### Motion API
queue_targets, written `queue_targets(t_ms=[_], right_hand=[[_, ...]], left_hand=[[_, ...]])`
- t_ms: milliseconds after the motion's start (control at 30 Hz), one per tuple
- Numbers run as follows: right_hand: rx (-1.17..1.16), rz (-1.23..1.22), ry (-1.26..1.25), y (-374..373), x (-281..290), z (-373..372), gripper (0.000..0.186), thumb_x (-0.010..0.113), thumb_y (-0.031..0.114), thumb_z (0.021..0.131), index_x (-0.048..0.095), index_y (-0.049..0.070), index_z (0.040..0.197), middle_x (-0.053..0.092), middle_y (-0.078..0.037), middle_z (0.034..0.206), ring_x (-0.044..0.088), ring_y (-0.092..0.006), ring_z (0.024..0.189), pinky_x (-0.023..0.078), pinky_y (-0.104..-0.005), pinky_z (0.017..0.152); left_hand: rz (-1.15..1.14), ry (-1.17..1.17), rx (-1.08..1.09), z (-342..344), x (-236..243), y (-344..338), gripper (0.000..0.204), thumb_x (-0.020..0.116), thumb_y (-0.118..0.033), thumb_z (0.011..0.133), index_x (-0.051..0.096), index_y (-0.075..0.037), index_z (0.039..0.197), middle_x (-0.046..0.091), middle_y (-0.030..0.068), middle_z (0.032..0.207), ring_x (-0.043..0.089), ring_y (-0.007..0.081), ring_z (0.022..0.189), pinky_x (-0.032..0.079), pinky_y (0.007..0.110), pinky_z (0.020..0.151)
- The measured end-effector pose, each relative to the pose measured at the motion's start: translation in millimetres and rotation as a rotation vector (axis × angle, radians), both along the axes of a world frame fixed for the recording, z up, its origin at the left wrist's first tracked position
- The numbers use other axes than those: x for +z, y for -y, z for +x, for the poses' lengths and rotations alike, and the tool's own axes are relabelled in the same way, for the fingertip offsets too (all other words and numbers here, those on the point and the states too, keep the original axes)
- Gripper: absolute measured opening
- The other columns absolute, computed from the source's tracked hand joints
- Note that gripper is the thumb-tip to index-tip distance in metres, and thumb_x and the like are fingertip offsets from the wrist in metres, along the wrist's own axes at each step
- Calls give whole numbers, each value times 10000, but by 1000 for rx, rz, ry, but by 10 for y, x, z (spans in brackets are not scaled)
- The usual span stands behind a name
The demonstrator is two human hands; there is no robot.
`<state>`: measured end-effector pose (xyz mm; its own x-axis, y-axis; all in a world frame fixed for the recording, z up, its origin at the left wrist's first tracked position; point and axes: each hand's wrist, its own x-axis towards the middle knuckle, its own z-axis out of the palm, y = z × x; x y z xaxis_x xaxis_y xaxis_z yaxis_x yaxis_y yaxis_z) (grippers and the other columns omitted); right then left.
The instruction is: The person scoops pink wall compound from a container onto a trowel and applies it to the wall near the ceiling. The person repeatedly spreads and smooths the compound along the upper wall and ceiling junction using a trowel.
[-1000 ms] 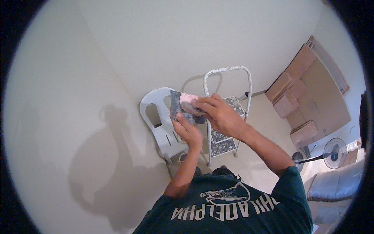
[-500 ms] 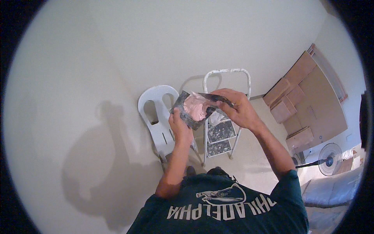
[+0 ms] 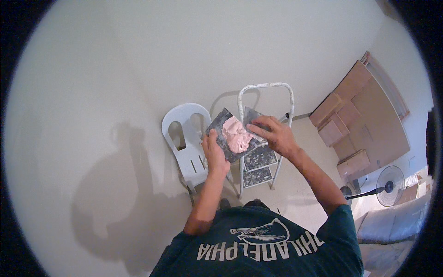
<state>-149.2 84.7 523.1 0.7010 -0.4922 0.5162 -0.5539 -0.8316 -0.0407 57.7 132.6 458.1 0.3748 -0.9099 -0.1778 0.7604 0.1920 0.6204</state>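
My left hand [image 3: 215,153] is closed round the left edge of a flat, dark, smeared plate [image 3: 220,122], its thumb on top. A mound of pink putty [image 3: 234,135] with ridged swirls lies on that plate. My right hand [image 3: 278,137] grips a thin grey putty blade [image 3: 252,115], fingers laid across its face. The blade stands at the right side of the putty, its face turned toward me. Its lower edge is hidden by my fingers and the putty, so I cannot tell whether it touches the plate.
Below my hands stand a white plastic chair [image 3: 195,169] and a white step ladder [image 3: 266,85] with spattered treads. A pale wall [image 3: 184,51] rises ahead. To the right are brown cardboard-like panels [image 3: 376,124], a fan [image 3: 390,186] and a plastic-covered bundle [image 3: 392,224].
My right hand has turned the blade from a slanted, edge-on position to face me. The putty has changed shape and now spreads further to the right on the plate.
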Motion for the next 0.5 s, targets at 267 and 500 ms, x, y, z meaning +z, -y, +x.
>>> queue_targets(t_ms=[267,500], right_hand=[[-70,454,667,-343,116,235,440,656,-58,892,615,30,1322,688,-132,1221,659,-233,1107,496,-321,962],[-2,349,583,-363,-158,481,676,692,-91,729,578,68,1376,638,-185,1316,638,-351,1194,476,-383,1039]], left_hand=[[-5,-22,33,-35,45,-31,356,511,-307,1033,520,-46,1274,615,94,1181,614,233,1106,523,380,931],[2,62,-4,-101,66,-24,359,472,-285,1040,512,-49,1307,591,103,1252,585,227,1122,496,383,960]])
